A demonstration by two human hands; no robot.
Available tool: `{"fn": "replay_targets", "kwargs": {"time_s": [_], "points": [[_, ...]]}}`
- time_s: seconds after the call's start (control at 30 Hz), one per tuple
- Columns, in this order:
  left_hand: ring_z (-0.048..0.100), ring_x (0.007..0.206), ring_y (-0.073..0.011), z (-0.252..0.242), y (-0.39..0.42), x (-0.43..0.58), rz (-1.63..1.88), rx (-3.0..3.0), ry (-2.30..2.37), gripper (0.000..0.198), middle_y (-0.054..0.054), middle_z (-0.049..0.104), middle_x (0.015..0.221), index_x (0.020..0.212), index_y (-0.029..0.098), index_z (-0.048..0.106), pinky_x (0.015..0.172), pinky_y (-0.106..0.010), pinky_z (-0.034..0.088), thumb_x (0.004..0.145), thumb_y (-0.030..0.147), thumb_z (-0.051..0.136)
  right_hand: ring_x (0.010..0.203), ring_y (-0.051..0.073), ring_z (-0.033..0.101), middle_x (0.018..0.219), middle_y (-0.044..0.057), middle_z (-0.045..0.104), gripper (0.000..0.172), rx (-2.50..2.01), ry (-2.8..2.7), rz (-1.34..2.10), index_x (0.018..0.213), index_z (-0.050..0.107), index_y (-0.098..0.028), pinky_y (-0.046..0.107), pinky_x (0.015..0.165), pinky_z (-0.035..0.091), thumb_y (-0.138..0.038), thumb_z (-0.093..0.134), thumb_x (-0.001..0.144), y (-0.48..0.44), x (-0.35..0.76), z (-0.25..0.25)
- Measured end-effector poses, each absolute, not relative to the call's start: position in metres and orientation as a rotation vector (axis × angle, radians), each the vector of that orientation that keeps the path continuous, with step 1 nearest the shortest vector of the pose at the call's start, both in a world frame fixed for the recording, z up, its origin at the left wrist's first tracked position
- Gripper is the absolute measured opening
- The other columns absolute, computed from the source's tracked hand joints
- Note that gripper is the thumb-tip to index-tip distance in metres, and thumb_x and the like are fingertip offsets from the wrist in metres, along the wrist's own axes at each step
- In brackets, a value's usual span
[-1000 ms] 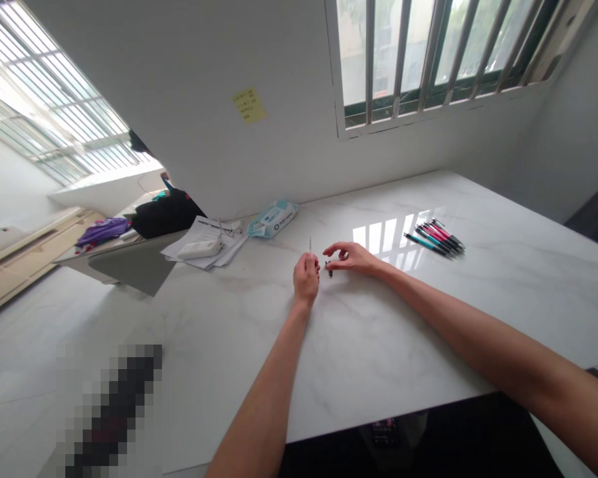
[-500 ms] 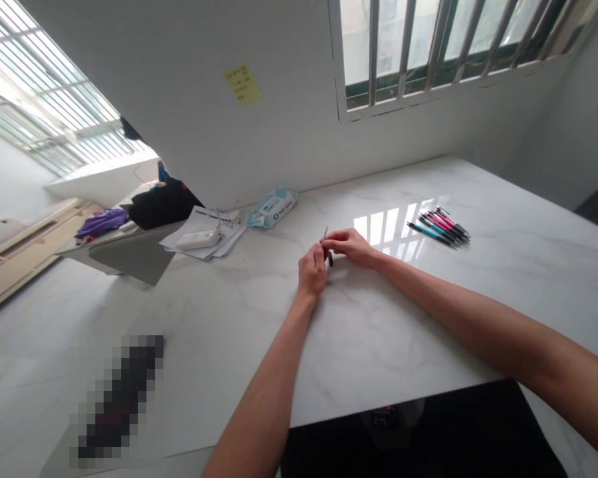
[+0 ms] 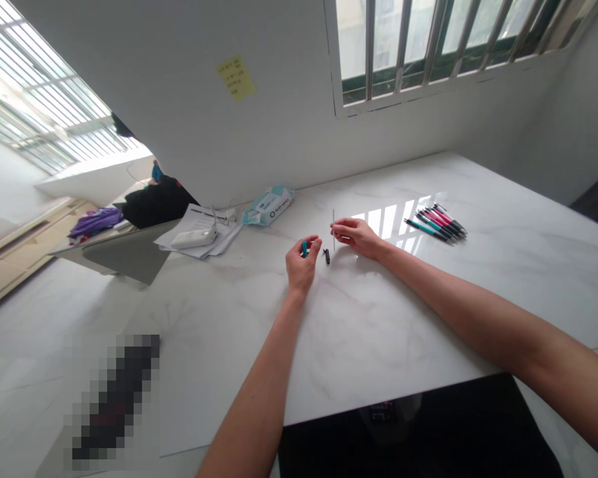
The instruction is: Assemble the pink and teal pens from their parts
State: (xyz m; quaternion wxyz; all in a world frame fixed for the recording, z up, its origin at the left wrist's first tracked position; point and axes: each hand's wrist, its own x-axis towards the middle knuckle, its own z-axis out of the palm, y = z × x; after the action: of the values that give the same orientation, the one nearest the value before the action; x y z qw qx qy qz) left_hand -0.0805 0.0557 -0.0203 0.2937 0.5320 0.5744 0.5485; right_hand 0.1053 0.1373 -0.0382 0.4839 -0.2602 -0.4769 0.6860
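Note:
My left hand is closed around a teal pen barrel, and only a short piece of the barrel shows between the fingers. Thin and upright, a pen refill is pinched between the thumb and fingertips of my right hand. Between the two hands a small black pen part with a clip lies on the table. To the right of my right hand, several pens with teal, pink and black bodies lie side by side in a group.
The white marbled table meets the wall at the back. Near the wall are a wipes packet and papers under a white device. A black surface is at the front edge; a blurred dark patch is at left.
My hands have drawn apart, the left one leftward with the teal barrel, the right one rightward with the refill. The black part now shows fully between them. The whole view has shifted slightly.

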Motion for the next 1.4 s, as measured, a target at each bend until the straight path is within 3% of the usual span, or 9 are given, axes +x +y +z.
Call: {"fn": "replay_targets", "kwargs": {"time_s": [0.13,0.47,0.7,0.83,0.93,1.1,1.27,1.4], "points": [[0.038,0.050,-0.0058,-0.022,0.057,-0.078,1.499,1.276,1.404,0.053,0.002,0.061,0.072,0.109,0.017,0.079,0.047,-0.021,0.035,0.075,0.058,0.083,0.076,0.013,0.062,0.083,0.002,0.075,0.037,-0.675,-1.512,1.597,0.092,0.082,-0.016,0.027,0.076,0.046,-0.045,0.089,0.071,0.128,0.103,-0.030],[0.038,0.048,-0.0055,-0.023,0.058,-0.074,1.522,1.227,1.320,0.042,0.005,0.052,0.059,0.091,0.015,0.078,0.046,-0.021,0.031,0.071,0.051,0.087,0.080,0.016,0.066,0.089,0.005,0.078,0.041,-0.639,-1.654,1.605,0.096,0.083,-0.015,0.028,0.077,0.047,-0.048,0.088,0.072,0.129,0.104,-0.032],[0.037,0.050,-0.0060,-0.016,0.058,-0.076,1.586,1.182,1.330,0.040,0.003,0.057,0.069,0.090,0.016,0.072,0.048,-0.022,0.033,0.074,0.051,0.082,0.076,0.015,0.064,0.087,0.003,0.076,0.040,-0.651,-1.704,1.579,0.095,0.081,-0.015,0.028,0.073,0.047,-0.047,0.086,0.073,0.130,0.103,-0.033],[0.041,0.054,-0.0085,-0.018,0.064,-0.094,1.585,1.214,1.580,0.036,0.000,0.063,0.077,0.093,0.017,0.070,0.050,-0.022,0.034,0.079,0.051,0.070,0.070,0.012,0.059,0.077,0.001,0.072,0.035,-0.698,-1.636,1.523,0.095,0.077,-0.016,0.026,0.069,0.044,-0.043,0.083,0.075,0.132,0.102,-0.036],[0.048,0.062,-0.0125,-0.021,0.068,-0.109,1.450,1.317,1.855,0.029,-0.001,0.064,0.075,0.086,0.018,0.070,0.058,-0.023,0.039,0.081,0.046,0.064,0.069,0.013,0.060,0.076,0.002,0.073,0.036,-0.728,-1.465,1.520,0.099,0.071,-0.017,0.027,0.071,0.046,-0.041,0.082,0.074,0.134,0.100,-0.039],[0.055,0.070,-0.0174,-0.015,0.065,-0.117,1.088,1.515,2.139,0.022,-0.001,0.064,0.070,0.077,0.022,0.069,0.067,-0.027,0.038,0.084,0.038,0.057,0.058,0.012,0.051,0.067,0.000,0.071,0.031,-0.816,-1.401,1.384,0.098,0.062,-0.019,0.026,0.062,0.041,-0.039,0.072,0.077,0.131,0.095,-0.041],[0.057,0.074,-0.0203,-0.005,0.058,-0.114,0.841,1.651,2.282,0.027,-0.003,0.067,0.073,0.074,0.023,0.067,0.068,-0.029,0.035,0.089,0.039,0.050,0.054,0.012,0.049,0.061,-0.004,0.064,0.012,-1.075,-1.606,1.016,0.089,0.064,-0.020,0.026,0.060,0.037,-0.028,0.060,0.080,0.111,0.093,-0.040],[0.061,0.078,-0.0228,-0.002,0.054,-0.111,0.642,1.796,2.315,0.030,-0.007,0.072,0.078,0.073,0.023,0.068,0.068,-0.031,0.034,0.090,0.039,0.049,0.058,0.012,0.051,0.062,-0.005,0.060,0.011,-1.152,-1.774,0.807,0.087,0.067,-0.020,0.026,0.063,0.037,-0.021,0.058,0.080,0.087,0.099,-0.038]]}}
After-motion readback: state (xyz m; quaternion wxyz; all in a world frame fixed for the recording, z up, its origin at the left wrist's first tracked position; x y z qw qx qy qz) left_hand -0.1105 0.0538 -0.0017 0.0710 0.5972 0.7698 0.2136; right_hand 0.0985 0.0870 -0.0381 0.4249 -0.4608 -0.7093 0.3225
